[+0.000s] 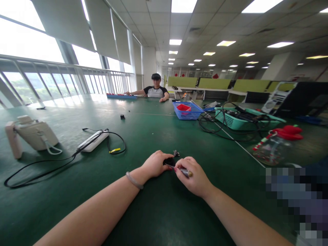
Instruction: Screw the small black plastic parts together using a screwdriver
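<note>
My left hand (155,164) is closed around a small black object (168,161) low over the green table; its kind I cannot make out. In my right hand (193,176) is a screwdriver (186,172) with a greyish handle and a brownish end. Its thin shaft points left, and the tip meets or lies close to the black object. Just beyond my fingers lies a little heap of small dark parts (176,153), too small to name.
Left on the table are a white power bank (94,140) with a black cable and a beige bottle (36,133). At right stand a blue basket (188,114), a green basket (230,123) with cables, and a red-lidded jar (275,147). Another person (155,90) sits opposite.
</note>
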Motion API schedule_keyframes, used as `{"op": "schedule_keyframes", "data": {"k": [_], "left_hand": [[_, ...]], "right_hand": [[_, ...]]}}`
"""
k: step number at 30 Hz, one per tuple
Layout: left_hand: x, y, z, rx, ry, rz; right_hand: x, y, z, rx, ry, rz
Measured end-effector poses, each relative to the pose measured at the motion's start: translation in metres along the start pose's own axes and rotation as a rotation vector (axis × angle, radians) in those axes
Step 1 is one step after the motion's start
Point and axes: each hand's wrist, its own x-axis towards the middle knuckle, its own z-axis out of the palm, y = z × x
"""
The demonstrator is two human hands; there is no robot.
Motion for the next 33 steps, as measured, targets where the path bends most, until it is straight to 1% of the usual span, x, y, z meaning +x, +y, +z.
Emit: {"op": "schedule_keyframes", "data": {"k": [10, 15, 19, 23, 28, 33], "left_hand": [[0.0, -0.002, 0.003, -0.013, 0.009, 0.016], [-0.001, -0.001, 0.002, -0.009, 0.014, 0.023], [-0.001, 0.0, 0.002, 0.0, 0.014, 0.023], [0.0, -0.001, 0.002, 0.001, 0.01, 0.031], [0.0, -0.003, 0.003, -0.002, 0.015, 0.043], [0.0, -0.004, 0.004, -0.006, 0.019, 0.064]], "right_hand": [[0.003, -0.003, 0.001, -0.042, 0.017, 0.011], [0.005, -0.004, 0.002, -0.029, 0.009, 0.089], [0.004, -0.001, 0.002, 0.022, 0.011, 0.172], [0.003, 0.004, 0.003, 0.107, 0.023, 0.208], [0.005, 0.007, 0.005, 0.218, 0.017, 0.203], [0.004, 0.006, 0.008, 0.227, 0.042, 0.193]]}}
